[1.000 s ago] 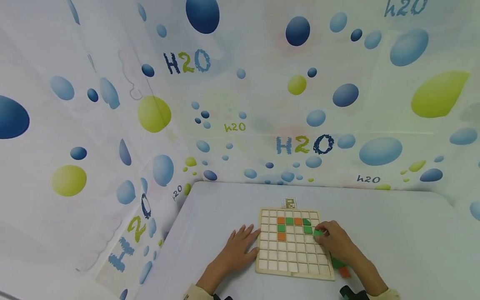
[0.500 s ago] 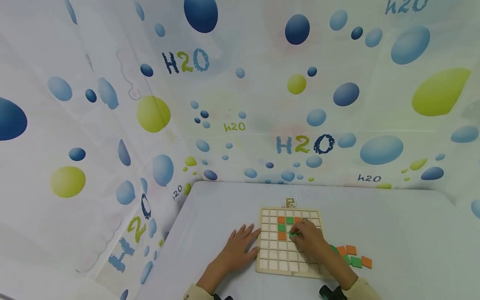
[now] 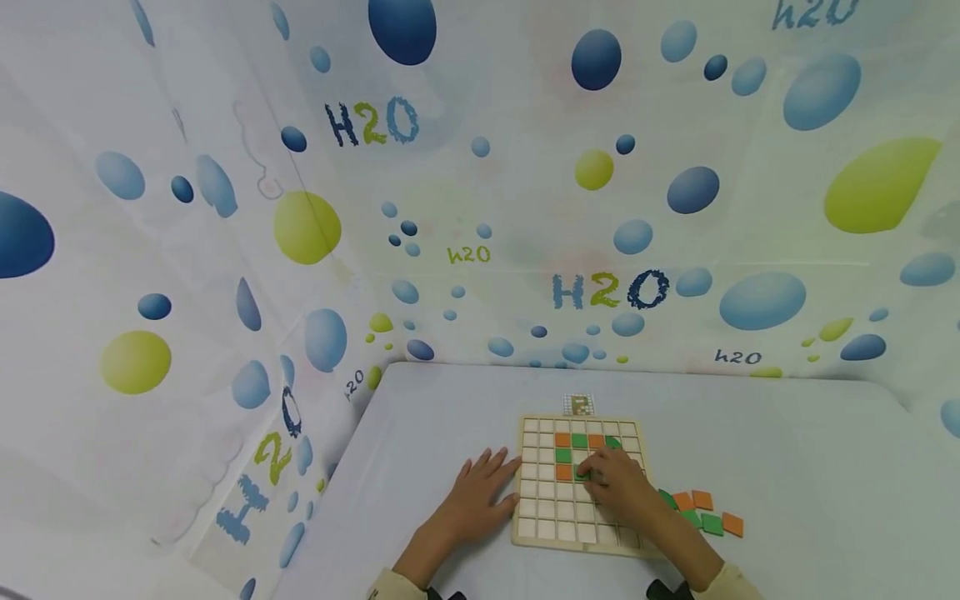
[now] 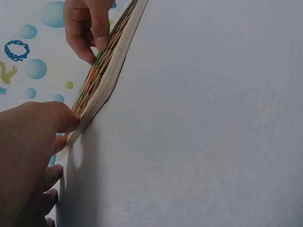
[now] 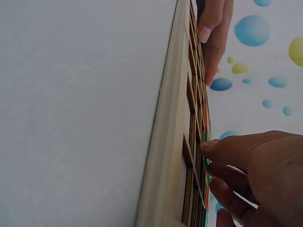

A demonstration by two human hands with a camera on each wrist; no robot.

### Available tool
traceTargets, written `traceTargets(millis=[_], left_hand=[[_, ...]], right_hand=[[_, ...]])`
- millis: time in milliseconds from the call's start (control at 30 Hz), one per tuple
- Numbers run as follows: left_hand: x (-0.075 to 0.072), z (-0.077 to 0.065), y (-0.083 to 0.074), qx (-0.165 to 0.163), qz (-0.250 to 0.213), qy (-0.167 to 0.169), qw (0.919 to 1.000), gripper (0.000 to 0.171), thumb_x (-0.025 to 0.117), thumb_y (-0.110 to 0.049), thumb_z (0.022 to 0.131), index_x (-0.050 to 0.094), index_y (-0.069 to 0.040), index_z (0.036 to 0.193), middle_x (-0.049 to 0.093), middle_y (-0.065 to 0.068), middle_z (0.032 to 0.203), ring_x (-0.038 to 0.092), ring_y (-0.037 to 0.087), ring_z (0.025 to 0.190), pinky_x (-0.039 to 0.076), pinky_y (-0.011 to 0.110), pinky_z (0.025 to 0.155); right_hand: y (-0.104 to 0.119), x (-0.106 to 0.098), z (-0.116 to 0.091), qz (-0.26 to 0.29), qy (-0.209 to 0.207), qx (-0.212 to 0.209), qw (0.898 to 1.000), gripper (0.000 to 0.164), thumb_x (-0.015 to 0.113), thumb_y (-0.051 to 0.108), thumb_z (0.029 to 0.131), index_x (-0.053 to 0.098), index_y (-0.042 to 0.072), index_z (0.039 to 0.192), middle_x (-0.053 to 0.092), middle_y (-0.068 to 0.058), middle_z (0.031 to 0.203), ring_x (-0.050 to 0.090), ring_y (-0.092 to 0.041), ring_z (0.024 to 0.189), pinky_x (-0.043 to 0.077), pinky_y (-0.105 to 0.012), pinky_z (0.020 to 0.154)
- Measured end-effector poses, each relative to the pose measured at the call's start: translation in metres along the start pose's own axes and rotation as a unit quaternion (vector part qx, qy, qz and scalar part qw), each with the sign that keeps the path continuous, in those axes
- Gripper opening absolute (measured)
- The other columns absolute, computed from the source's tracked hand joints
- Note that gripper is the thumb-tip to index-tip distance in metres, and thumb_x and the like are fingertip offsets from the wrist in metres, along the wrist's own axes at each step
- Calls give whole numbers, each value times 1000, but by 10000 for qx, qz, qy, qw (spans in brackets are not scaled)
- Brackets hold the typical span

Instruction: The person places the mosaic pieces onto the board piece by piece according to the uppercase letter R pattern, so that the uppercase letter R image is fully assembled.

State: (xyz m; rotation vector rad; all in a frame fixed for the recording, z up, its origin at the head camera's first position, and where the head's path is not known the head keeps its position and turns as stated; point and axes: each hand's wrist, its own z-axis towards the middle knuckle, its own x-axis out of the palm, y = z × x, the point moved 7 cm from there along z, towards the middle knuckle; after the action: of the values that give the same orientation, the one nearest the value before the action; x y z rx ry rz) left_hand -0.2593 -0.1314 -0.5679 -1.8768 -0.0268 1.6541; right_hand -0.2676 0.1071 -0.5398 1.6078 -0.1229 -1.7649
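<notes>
My left hand (image 3: 480,498) lies flat with straight fingers at the left edge of a wooden grid board (image 3: 535,547); in the left wrist view its thumb touches the board's rim. Over the board's middle, my right hand (image 3: 618,483) bends its thumb and fingers round a small green tile (image 3: 579,473) set at a grid cell. That tile is partly hidden by the fingertips. Just left of it sits an orange tile (image 3: 563,472), with a green tile (image 3: 563,456) above. Along a higher row lie orange and green tiles, ending in a rounded green tile (image 3: 612,442).
Several loose orange and green tiles (image 3: 712,524) lie on the white table (image 3: 810,467) right of the board, partly behind my right forearm. A small printed pattern card (image 3: 579,405) is at the board's far edge. A patterned sheet (image 3: 517,200) hangs behind.
My right hand has moved left from the board's right edge with the green tile, then lowered it at a cell beside the orange tile. My left hand has stayed put.
</notes>
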Motion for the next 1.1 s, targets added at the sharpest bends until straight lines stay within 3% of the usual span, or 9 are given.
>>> traceTargets(millis=[100,200,333,467,667,833,933,1100], left_hand=[[-1,1,1,3,16,-6,10000,60,52,-45,107,43,-26,163,35,6,172,27,36,160,20,65,127],[-2,2,1,-15,26,-1,10000,60,52,-45,107,42,-26,163,35,6,172,27,35,161,20,65,128],[-2,2,-1,-36,8,4,10000,60,52,-45,107,43,-26,163,35,5,172,26,35,161,19,64,128],[-1,2,-1,-46,-25,31,10000,60,52,-45,107,44,-25,163,35,6,172,26,35,161,19,65,128],[2,2,2,-70,11,23,10000,60,51,-45,106,43,-26,163,35,6,172,26,35,161,20,65,128],[3,2,4,-47,-19,-8,10000,60,51,-45,106,43,-27,163,35,6,172,26,36,161,20,65,127],[3,1,4,-55,4,-3,10000,60,51,-45,106,43,-26,163,35,6,172,26,36,161,20,66,127],[3,1,3,-70,11,-11,10000,60,51,-45,106,43,-27,163,35,5,172,27,35,161,20,65,128]], right_hand=[[2,-3,-2,-82,-23,-149,9999,15,80,10,92,77,19,104,69,6,111,62,-25,107,54,-47,86],[-2,-10,-6,73,1,30,10000,19,79,14,95,76,18,113,67,4,119,62,-27,114,53,-55,93],[-18,-29,-14,268,33,480,9985,26,77,19,98,71,14,122,64,-4,125,60,-32,117,50,-63,96],[-44,-51,-23,12,266,923,9954,33,75,25,99,68,8,126,65,-14,126,61,-38,115,51,-65,91],[-93,-79,-37,55,1046,1929,9756,53,75,40,98,61,0,129,64,-19,121,63,-38,111,56,-59,91],[-121,-86,-54,28,1635,2494,9545,63,86,46,87,60,-2,118,64,-16,111,61,-30,99,57,-53,88],[-128,-84,-60,60,1702,2601,9504,59,87,44,86,60,0,115,63,-14,108,59,-26,96,58,-50,86],[-131,-83,-59,144,1362,2549,9572,37,78,28,96,61,1,114,62,-15,108,58,-27,95,58,-49,85]])
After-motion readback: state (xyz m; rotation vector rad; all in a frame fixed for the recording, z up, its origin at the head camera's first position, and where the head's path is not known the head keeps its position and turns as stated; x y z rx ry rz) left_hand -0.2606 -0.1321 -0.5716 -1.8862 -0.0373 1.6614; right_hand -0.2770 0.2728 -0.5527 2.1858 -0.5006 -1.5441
